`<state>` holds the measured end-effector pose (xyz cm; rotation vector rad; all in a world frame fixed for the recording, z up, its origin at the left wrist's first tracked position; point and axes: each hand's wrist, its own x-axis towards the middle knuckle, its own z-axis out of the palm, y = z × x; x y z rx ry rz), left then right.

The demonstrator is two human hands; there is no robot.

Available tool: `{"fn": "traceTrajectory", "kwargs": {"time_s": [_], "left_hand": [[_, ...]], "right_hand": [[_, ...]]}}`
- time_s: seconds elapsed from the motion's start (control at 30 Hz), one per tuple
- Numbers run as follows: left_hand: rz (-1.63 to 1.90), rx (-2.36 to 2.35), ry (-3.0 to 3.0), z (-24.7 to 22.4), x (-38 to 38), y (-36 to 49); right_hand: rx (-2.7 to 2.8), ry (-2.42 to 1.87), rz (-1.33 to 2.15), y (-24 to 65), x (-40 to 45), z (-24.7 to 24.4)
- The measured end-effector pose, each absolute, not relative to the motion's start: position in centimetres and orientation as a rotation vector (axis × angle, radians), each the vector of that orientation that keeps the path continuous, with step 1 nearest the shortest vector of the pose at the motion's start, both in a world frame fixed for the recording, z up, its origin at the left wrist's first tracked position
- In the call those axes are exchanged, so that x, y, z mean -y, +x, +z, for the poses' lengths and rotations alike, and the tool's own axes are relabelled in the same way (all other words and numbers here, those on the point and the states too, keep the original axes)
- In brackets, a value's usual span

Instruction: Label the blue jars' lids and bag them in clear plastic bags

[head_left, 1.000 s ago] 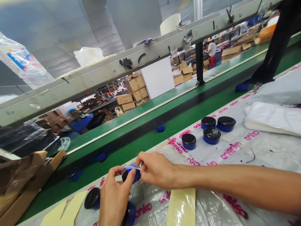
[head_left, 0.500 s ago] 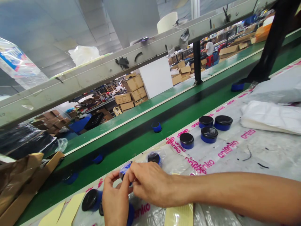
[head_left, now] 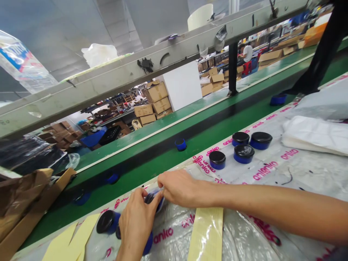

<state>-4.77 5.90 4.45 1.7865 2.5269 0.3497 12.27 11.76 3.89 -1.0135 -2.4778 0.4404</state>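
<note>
- 4 black-lidded blue jars (head_left: 244,154) ahead of you
- 2 black-lidded jars (head_left: 106,222) by your left hand (head_left: 136,226)
- 1 film-wrapped jar (head_left: 154,199) in your fingers
- 4 blue pieces (head_left: 181,145) on the green conveyor belt (head_left: 152,170)

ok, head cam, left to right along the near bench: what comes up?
Brown cardboard box → black-lidded blue jar → left hand → right hand → group of four black-lidded blue jars → folded white plastic sheets
</note>
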Motion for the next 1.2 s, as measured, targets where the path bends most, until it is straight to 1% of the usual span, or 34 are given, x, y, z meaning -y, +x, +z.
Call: {"fn": "traceTrajectory", "kwargs": {"time_s": [0.1, 0.23, 0.3, 0.43, 0.57, 0.73, 0.83, 0.9, 1.03, 1.13, 1.2], "left_hand": [[0.385, -2.439, 1.805, 4.3, -6.6, -6.0], [0.452, -2.359, 1.895, 4.2, -6.6, -7.2], [0.504, -2.334, 1.911, 4.3, -6.3, -7.4], [0.669, -2.334, 1.837, 4.8, -5.8, -7.5], [0.883, -2.199, 1.703, 4.8, -6.2, -7.8], [1.093, -1.948, 1.457, 3.9, -7.1, -8.7], [1.108, -1.886, 1.346, 3.7, -7.1, -8.8], [1.084, -1.894, 1.337, 3.8, -6.8, -8.9], [0.972, -2.048, 1.455, 4.8, -6.9, -10.6], [0.825, -2.331, 1.599, 6.5, -8.4, -14.2], [0.709, -2.542, 1.649, 7.7, -10.3, -17.6]], "right_hand": [[2.509, -0.982, 0.251, 12.5, -11.7, 4.2], [2.614, -0.683, 0.04, 12.3, -11.5, 3.6], [2.661, -0.607, -0.051, 12.1, -11.7, 2.9], [2.767, -0.579, -0.109, 11.7, -12.4, 2.2], [2.762, -0.599, -0.087, 11.7, -12.8, 3.1], [2.625, -0.631, 0.054, 11.4, -12.0, 3.8], [2.609, -0.604, 0.069, 10.4, -11.5, 3.0], [2.61, -0.608, 0.139, 9.7, -11.5, 2.5], [2.593, -0.672, 0.5, 9.3, -11.6, 2.6], [2.508, -0.768, 0.788, 9.5, -12.2, 3.6], [2.409, -0.815, 0.867, 9.6, -13.8, 4.8]]}}
